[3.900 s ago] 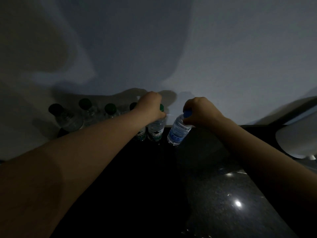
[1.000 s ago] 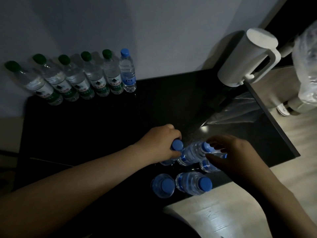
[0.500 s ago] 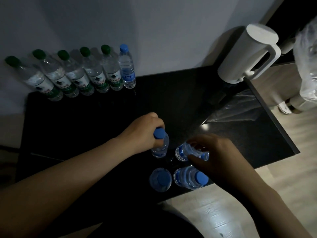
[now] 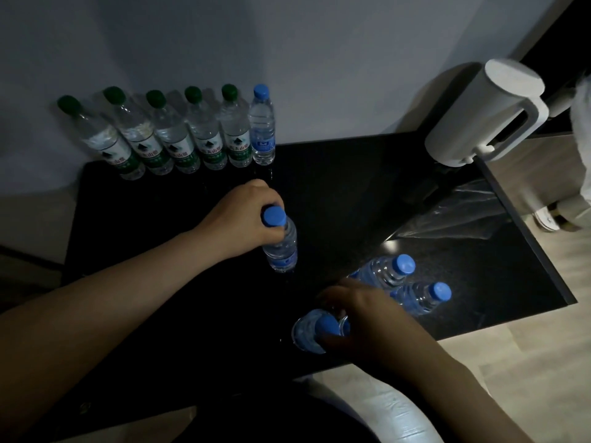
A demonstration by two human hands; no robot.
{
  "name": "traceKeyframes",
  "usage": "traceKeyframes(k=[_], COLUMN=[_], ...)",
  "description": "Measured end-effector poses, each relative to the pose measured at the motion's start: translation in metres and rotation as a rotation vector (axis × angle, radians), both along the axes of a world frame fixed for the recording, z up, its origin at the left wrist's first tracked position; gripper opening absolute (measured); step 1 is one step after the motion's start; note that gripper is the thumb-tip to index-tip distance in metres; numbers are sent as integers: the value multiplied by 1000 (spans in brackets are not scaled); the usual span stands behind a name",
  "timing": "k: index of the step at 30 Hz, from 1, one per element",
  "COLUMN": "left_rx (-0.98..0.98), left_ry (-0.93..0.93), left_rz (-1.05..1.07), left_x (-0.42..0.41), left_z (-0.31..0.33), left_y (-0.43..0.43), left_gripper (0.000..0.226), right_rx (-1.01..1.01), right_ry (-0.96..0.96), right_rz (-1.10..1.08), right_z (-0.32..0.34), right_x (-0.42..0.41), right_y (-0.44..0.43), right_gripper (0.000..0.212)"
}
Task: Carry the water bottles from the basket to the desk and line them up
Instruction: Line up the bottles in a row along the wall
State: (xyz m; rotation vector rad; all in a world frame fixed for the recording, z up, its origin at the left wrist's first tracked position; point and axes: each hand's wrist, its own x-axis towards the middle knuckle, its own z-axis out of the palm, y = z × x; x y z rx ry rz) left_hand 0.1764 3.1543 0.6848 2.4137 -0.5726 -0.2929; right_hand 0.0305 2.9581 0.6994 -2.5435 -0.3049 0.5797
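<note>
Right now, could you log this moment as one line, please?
left hand: grips blue-capped bottle | right hand: on near bottle | row: six

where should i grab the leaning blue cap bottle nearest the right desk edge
Grip the blue-cap bottle at the neck just under its cap, coming from above and the right. It leans that way, so the cap end is exposed, while the right hand crowds its lower body.
</note>
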Motion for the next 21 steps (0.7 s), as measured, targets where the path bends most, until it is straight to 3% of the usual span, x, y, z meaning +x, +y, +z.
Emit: traceKeyframes(k=[14,21], left_rx=[-40,-20], left_ry=[-43,-37], left_rz=[5,-34], left_x=[-3,5], left_z=[14,23], left_y=[18,22], left_gripper=[20,21], right_rx=[-140,-151], right_ry=[-11,-61], right_rz=[34,-98], right_z=[-28,-6], right_x=[-1,22], right_y=[12,4], right_gripper=[33,29])
